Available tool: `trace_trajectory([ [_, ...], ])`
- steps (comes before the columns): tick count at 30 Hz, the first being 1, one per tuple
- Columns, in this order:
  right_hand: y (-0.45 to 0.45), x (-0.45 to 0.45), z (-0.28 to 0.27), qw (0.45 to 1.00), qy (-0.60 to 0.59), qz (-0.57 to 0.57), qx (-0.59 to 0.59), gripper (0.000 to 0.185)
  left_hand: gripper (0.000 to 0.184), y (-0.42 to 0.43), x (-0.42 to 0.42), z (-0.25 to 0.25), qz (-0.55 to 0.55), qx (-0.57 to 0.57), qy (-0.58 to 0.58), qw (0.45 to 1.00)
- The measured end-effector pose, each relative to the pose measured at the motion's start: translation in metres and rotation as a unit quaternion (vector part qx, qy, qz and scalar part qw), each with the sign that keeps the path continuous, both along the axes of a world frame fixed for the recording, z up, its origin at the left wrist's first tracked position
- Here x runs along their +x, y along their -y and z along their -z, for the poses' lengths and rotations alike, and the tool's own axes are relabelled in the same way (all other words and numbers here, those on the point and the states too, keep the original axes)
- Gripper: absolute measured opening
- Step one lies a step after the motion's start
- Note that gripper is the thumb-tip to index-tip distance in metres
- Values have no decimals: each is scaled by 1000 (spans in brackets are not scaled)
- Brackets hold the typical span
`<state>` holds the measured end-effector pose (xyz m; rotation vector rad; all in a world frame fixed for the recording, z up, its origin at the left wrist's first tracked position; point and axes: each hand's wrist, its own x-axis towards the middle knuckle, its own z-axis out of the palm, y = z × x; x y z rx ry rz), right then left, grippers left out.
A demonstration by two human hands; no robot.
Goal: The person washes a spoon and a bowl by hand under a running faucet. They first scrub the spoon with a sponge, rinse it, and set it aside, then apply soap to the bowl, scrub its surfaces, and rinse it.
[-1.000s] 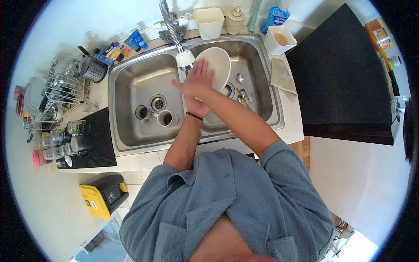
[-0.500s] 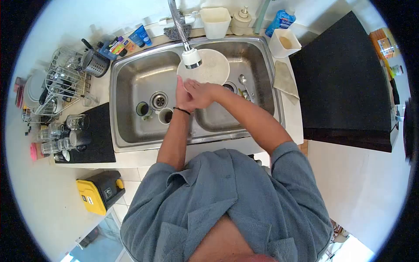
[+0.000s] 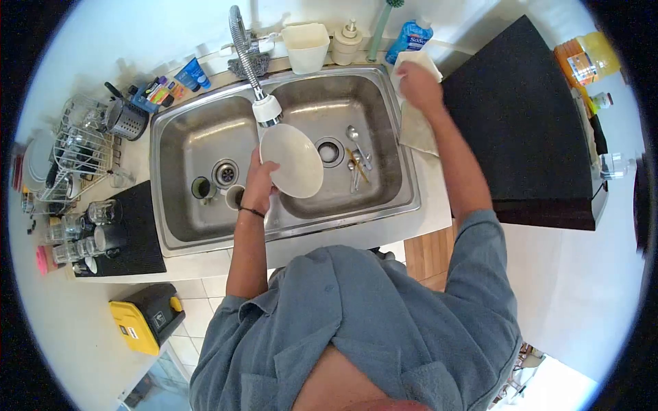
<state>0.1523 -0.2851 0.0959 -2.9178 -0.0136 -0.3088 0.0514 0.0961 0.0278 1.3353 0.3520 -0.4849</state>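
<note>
My left hand (image 3: pixel 258 181) grips the near left edge of a white plate (image 3: pixel 293 161), thumb over its face. The plate is tilted and held above the divider and right basin of the steel sink (image 3: pixel 288 222). My right hand (image 3: pixel 419 85) is at the small white container (image 3: pixel 430 63) behind the sink's right corner; its fingertips are hidden there. Just above the plate hangs the white tap head (image 3: pixel 266 109). A large spoon (image 3: pixel 358 145) and several smaller pieces of cutlery lie in the right basin. In the left basin stand a dark glass (image 3: pixel 201 187) and a white mug (image 3: pixel 234 197).
A cloth (image 3: pixel 417 130) lies on the right counter beside a black surface (image 3: pixel 507 130). Behind the sink stand a white tub (image 3: pixel 306 49), a soap dispenser (image 3: pixel 347 44) and a blue bottle (image 3: pixel 410 40). A dish rack (image 3: pixel 86 147) and several glasses stand left.
My hands have come apart. The left now holds the plate, lifted from the right basin and tilted; the right has moved far right to the small container. The cutlery and drain are uncovered.
</note>
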Motion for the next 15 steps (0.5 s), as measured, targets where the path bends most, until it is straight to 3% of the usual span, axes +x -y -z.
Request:
trace_trajectory([
  [1,36,24,2,999,19,-48,-15,23,61,6,-5,-1,-6,-13,-13,1000],
  [2,52,46,-3,994,-93,-5,-60,23,65,12,-11,-1,-13,-25,-26,999],
  [6,68,86,-2,965,-199,-128,-113,19,64,36,-37,-2,-67,-68,-54,994],
  [7,111,132,56,958,-216,-162,-93,23,64,40,-44,-2,-79,-70,-58,993],
  [8,109,137,66,961,-230,-103,-116,27,64,43,-54,0,-94,-73,-64,991],
  [9,101,131,60,947,-312,-49,56,28,63,45,-62,3,-95,-76,-67,990],
  [11,91,134,63,907,-384,-5,174,28,62,46,-71,9,-97,-80,-66,990],
  [15,119,162,90,933,-348,-84,-27,25,61,64,-83,-7,-180,-104,-41,977],
])
